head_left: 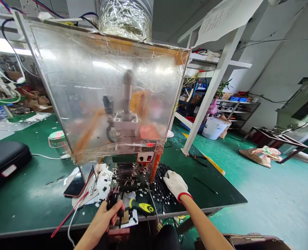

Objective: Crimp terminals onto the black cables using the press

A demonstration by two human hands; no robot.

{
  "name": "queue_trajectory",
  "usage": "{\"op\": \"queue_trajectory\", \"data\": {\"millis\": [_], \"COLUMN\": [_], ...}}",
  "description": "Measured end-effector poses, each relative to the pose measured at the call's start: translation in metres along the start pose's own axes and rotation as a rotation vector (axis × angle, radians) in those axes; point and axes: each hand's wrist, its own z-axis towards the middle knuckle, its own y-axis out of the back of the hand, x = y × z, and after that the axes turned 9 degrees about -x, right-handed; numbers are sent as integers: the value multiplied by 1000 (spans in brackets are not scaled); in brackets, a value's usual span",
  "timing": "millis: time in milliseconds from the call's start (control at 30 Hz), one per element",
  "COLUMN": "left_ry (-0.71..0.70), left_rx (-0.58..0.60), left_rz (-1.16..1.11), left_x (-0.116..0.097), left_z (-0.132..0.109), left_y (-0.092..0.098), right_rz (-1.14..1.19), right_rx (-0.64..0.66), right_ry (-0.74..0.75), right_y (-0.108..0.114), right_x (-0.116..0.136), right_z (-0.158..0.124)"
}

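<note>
My left hand (pixel 101 222), bare, grips a bundle of black wires (pixel 113 199) close to the base of a small bench press (pixel 126 170). The press stands behind a clear plastic shield (pixel 104 93), and its steel cylinder (pixel 127 104) shows through. My right hand (pixel 176 184) wears a white glove with a red cuff and lies flat, fingers spread, on a fan of loose black wires (pixel 161 185). Between my hands is a screwdriver (pixel 140 207) with a yellow and black handle. Scraps of white paper and small cut bits surround the press base.
A phone (pixel 75 185) lies left of the press on the green bench mat (pixel 36 198). A black zip case (pixel 2 163) and a glass jar (pixel 58 143) stand further left. White shelving (pixel 216 86), a white bucket (pixel 213 127) and sacks (pixel 260 156) lie beyond the bench's right edge.
</note>
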Motion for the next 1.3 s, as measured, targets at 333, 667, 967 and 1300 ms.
{"op": "queue_trajectory", "data": {"millis": [333,667,967,1300], "left_ry": [-91,42,60,59], "left_rx": [-159,-289,-284,-265], "left_rz": [33,-51,-111,-108], "left_x": [8,0,10,16], "left_z": [-7,-27,-26,-26], "left_y": [36,43,45,48], "right_rz": [636,793,1005,1135], "right_rx": [-138,446,523,509], "right_ry": [-178,-150,-200,-270], "right_y": [32,-12,-48,-64], "right_x": [13,77,119,126], "right_z": [-32,-99,-72,-63]}}
